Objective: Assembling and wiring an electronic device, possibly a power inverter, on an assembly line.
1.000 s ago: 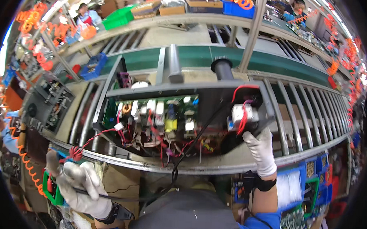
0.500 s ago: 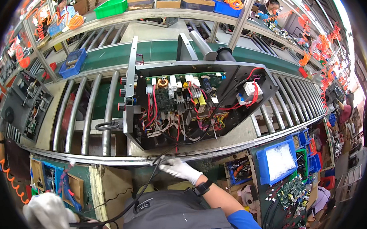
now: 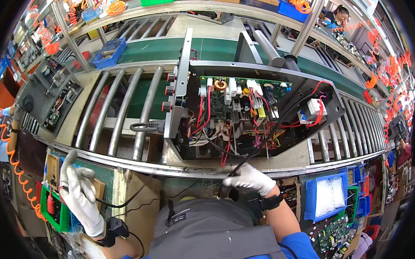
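Observation:
My right hand, in a white glove, pinches a black cable at the conveyor's front edge. This cable runs up into an open black metal case that stands on the conveyor. Inside are a green circuit board, red wires and several connectors; red knobs line its left side. My left hand, also gloved, is raised at the lower left with its fingers apart. Beside its palm shows a length of black cable; I cannot tell whether it touches the hand.
Steel rollers flank the case. Another opened grey case stands at the far left. A blue tray of white pieces and loose circuit boards lie at the right. A green bin and red-handled tool are near my left hand.
My left hand has risen from the lower edge, and its fingers have spread. My right hand still pinches the cable, near the conveyor edge. The whole view has shifted, moving the case rightward in it.

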Tool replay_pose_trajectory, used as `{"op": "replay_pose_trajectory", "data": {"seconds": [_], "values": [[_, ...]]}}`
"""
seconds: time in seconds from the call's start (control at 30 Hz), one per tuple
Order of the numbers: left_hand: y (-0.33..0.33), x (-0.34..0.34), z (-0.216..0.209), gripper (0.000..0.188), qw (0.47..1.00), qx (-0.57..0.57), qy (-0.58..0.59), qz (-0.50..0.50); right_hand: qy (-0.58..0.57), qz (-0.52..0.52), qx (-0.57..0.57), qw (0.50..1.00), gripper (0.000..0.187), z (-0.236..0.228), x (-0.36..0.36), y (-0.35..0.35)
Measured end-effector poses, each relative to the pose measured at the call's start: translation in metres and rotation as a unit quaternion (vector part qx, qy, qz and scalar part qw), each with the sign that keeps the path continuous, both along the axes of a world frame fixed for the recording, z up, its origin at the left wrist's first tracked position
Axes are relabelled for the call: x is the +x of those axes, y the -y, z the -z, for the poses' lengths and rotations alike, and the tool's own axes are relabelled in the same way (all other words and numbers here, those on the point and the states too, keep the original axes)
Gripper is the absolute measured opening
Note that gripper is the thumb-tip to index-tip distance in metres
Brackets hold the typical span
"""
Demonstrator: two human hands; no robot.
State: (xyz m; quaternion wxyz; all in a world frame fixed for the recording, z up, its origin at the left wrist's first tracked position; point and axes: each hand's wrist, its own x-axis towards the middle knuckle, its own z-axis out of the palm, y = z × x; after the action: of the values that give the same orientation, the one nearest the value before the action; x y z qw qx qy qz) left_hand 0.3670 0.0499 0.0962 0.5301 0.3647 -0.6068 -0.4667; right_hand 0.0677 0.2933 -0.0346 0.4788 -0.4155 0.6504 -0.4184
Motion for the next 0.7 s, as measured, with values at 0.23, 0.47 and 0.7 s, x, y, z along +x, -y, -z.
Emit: {"op": "replay_pose_trajectory", "data": {"seconds": [0.23, 0.47, 0.7], "values": [[-0.026, -0.051, 0.08, 0.056, 0.861, 0.276, 0.223, 0.365, 0.417, 0.215, -0.208, 0.858, 0.045, -0.014, 0.054, 0.024], [-0.023, -0.042, 0.095, 0.052, 0.821, 0.364, 0.062, 0.435, 0.426, 0.31, -0.247, 0.813, 0.038, 0.003, 0.071, 0.026], [-0.057, -0.071, 0.088, 0.027, 0.865, 0.328, 0.142, 0.353, 0.316, 0.413, -0.119, 0.846, 0.045, -0.012, 0.061, -0.001]]}}
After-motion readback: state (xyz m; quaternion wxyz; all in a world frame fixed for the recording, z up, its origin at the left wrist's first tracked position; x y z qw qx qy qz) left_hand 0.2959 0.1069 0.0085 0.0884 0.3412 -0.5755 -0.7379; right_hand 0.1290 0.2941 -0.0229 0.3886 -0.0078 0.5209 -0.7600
